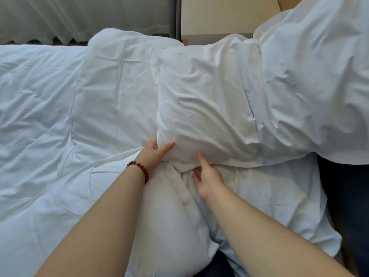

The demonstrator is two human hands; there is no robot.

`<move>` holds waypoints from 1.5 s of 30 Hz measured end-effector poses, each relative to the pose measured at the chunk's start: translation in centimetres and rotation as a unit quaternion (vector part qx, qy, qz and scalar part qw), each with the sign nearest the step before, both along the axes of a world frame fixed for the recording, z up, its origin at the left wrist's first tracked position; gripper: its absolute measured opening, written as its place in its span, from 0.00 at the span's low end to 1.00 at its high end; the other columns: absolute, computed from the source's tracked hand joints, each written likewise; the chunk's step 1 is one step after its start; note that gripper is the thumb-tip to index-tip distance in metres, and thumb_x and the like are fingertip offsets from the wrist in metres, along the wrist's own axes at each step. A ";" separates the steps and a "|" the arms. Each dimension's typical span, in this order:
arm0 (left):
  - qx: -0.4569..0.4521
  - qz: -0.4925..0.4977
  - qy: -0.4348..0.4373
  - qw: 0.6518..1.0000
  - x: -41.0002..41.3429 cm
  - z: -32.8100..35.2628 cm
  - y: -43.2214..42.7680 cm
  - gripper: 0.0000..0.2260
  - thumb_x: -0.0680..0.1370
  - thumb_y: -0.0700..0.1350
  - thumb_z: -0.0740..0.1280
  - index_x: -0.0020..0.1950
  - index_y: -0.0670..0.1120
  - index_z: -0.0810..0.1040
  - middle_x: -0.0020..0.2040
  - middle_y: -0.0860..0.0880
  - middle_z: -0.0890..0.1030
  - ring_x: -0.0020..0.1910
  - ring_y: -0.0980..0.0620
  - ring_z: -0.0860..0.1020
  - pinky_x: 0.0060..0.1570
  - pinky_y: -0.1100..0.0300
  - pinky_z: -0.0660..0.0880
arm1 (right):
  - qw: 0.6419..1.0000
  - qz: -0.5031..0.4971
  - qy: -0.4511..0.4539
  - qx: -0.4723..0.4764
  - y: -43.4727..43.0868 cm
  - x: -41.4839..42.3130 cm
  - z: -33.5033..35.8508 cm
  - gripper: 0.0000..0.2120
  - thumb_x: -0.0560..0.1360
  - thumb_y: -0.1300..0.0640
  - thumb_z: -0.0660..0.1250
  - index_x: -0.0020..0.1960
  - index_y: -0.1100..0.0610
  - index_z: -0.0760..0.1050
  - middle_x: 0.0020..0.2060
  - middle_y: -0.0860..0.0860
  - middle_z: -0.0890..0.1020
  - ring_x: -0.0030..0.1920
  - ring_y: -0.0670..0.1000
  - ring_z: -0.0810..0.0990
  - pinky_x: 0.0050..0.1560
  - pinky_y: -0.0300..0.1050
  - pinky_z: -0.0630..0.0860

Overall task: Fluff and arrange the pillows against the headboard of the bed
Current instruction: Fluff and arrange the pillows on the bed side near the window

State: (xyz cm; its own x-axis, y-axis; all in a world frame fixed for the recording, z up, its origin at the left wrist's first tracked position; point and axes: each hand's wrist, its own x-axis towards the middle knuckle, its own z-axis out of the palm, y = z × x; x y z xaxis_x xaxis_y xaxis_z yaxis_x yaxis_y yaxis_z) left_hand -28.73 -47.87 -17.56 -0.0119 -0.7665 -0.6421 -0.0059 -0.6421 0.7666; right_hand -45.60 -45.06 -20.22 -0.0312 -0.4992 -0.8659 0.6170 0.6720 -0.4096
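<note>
Both arms reach forward; left hand [157, 151] and right hand [207, 177] pinch the near edge of the white pillow [203, 100], thumbs above, fingers [196, 175] tucked beneath.

Bare forearms; red bead bracelet [139, 170], left wrist

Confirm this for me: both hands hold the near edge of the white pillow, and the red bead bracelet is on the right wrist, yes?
No. The red bead bracelet sits at the wrist of the left hand, not the right hand, as the head view shows. The rest stands: both hands hold the near edge of the white pillow.
</note>
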 end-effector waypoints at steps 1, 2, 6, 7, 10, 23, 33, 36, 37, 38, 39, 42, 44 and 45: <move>-0.005 -0.003 0.009 1.000 0.2 -0.6 0.4 0.30 0.67 0.61 0.75 0.66 0.54 0.75 0.58 0.52 0.83 0.57 0.51 0.82 0.60 0.49 0.76 | 0.999 -0.024 -0.042 -0.009 -0.2 0.4 0.0 0.22 0.71 0.48 0.75 0.61 0.56 0.76 0.54 0.54 0.84 0.53 0.51 0.83 0.50 0.45 0.80; -0.005 -0.001 0.010 1.000 0.3 -1.0 0.8 0.30 0.66 0.61 0.76 0.66 0.53 0.76 0.58 0.51 0.83 0.56 0.50 0.82 0.60 0.49 0.76 | 0.996 -0.040 -0.074 -0.019 -0.5 0.8 0.0 0.22 0.73 0.49 0.73 0.63 0.56 0.76 0.54 0.54 0.85 0.53 0.52 0.83 0.49 0.45 0.80; 0.009 0.021 -0.085 0.996 0.3 -2.0 1.7 0.27 0.64 0.65 0.75 0.54 0.50 0.80 0.50 0.49 0.85 0.51 0.48 0.83 0.59 0.45 0.77 | 0.990 -0.074 -0.115 -0.023 -0.8 1.2 0.2 0.13 0.75 0.55 0.71 0.57 0.59 0.78 0.50 0.56 0.85 0.49 0.55 0.83 0.41 0.49 0.82; -0.002 0.032 -0.088 0.996 0.2 -2.0 2.0 0.22 0.66 0.63 0.75 0.53 0.52 0.80 0.50 0.50 0.86 0.51 0.49 0.83 0.59 0.46 0.77 | 0.989 -0.091 -0.113 -0.023 -0.5 1.0 0.1 0.10 0.75 0.59 0.71 0.56 0.58 0.78 0.49 0.56 0.84 0.48 0.55 0.83 0.39 0.49 0.83; -0.032 0.083 -0.013 0.996 0.2 -2.3 2.6 0.17 0.71 0.54 0.74 0.57 0.50 0.82 0.53 0.48 0.85 0.55 0.47 0.82 0.60 0.47 0.76 | 0.988 -0.129 -0.078 -0.021 0.6 -0.2 -0.7 0.08 0.76 0.66 0.69 0.52 0.56 0.77 0.47 0.55 0.83 0.47 0.53 0.83 0.38 0.45 0.83; -0.087 0.258 -0.029 0.962 0.6 -2.1 4.5 0.18 0.73 0.44 0.71 0.30 0.52 0.64 0.28 0.54 0.65 0.28 0.55 0.63 0.31 0.58 0.64 | 0.995 -0.083 0.026 -0.041 2.4 0.2 0.4 0.02 0.77 0.62 0.69 0.46 0.57 0.78 0.41 0.53 0.83 0.41 0.50 0.83 0.44 0.42 0.80; -0.240 0.193 -0.240 0.921 -3.4 2.0 3.6 0.17 0.77 0.44 0.70 0.66 0.48 0.76 0.62 0.53 0.78 0.61 0.57 0.76 0.63 0.63 0.71 | 0.916 0.102 0.252 -0.295 -1.2 -2.1 5.2 0.04 0.75 0.52 0.72 0.46 0.52 0.80 0.39 0.45 0.83 0.40 0.44 0.79 0.46 0.37 0.76; -0.291 0.075 -0.335 0.893 -5.5 2.6 1.8 0.19 0.79 0.47 0.67 0.70 0.49 0.73 0.71 0.51 0.71 0.72 0.52 0.65 0.72 0.60 0.60 | 0.783 0.224 0.422 -0.398 -4.9 -2.4 6.0 0.12 0.73 0.49 0.73 0.54 0.53 0.80 0.50 0.47 0.82 0.53 0.47 0.79 0.57 0.41 0.76; -0.285 0.038 -0.356 0.889 -6.2 2.8 0.7 0.21 0.80 0.48 0.65 0.73 0.49 0.69 0.75 0.49 0.66 0.75 0.50 0.59 0.74 0.59 0.54 | 0.724 0.251 0.472 -0.437 -5.9 -2.7 5.9 0.14 0.73 0.49 0.72 0.56 0.54 0.80 0.53 0.49 0.81 0.56 0.50 0.78 0.60 0.44 0.74; -0.276 0.016 -0.371 0.887 -6.9 3.0 -0.6 0.23 0.81 0.50 0.64 0.76 0.50 0.64 0.78 0.48 0.60 0.78 0.49 0.54 0.74 0.58 0.49 | 0.660 0.273 0.518 -0.471 -6.9 -3.1 5.8 0.15 0.74 0.49 0.71 0.57 0.56 0.80 0.55 0.51 0.81 0.58 0.52 0.78 0.63 0.46 0.73; -0.272 0.005 -0.382 0.883 -7.4 3.2 -2.0 0.25 0.81 0.51 0.62 0.77 0.50 0.60 0.79 0.48 0.56 0.79 0.48 0.49 0.75 0.57 0.46 | 0.594 0.287 0.563 -0.497 -8.1 -3.7 5.3 0.16 0.75 0.49 0.70 0.58 0.58 0.80 0.57 0.53 0.81 0.60 0.54 0.77 0.65 0.48 0.72; -0.243 -0.017 -0.432 0.868 -8.6 2.7 -6.1 0.27 0.82 0.54 0.56 0.79 0.52 0.51 0.81 0.47 0.48 0.79 0.47 0.43 0.76 0.54 0.41 | 0.443 0.341 0.683 -0.470 -11.8 -6.5 4.3 0.24 0.77 0.42 0.61 0.67 0.54 0.75 0.68 0.55 0.75 0.71 0.59 0.69 0.72 0.61 0.60; -0.201 -0.041 -0.469 0.859 -9.1 1.2 -7.7 0.27 0.83 0.56 0.52 0.80 0.55 0.47 0.81 0.48 0.44 0.79 0.48 0.41 0.76 0.52 0.39 | 0.397 0.412 0.707 -0.416 -13.8 -8.4 3.3 0.31 0.76 0.35 0.55 0.75 0.48 0.64 0.77 0.52 0.62 0.77 0.59 0.56 0.75 0.60 0.44; -0.188 -0.050 -0.479 0.856 -9.3 0.3 -8.0 0.26 0.83 0.56 0.51 0.80 0.55 0.46 0.81 0.49 0.43 0.79 0.49 0.41 0.76 0.52 0.38 | 0.387 0.432 0.702 -0.413 -14.3 -8.9 2.6 0.33 0.76 0.33 0.52 0.77 0.46 0.60 0.79 0.51 0.58 0.78 0.58 0.52 0.75 0.58 0.39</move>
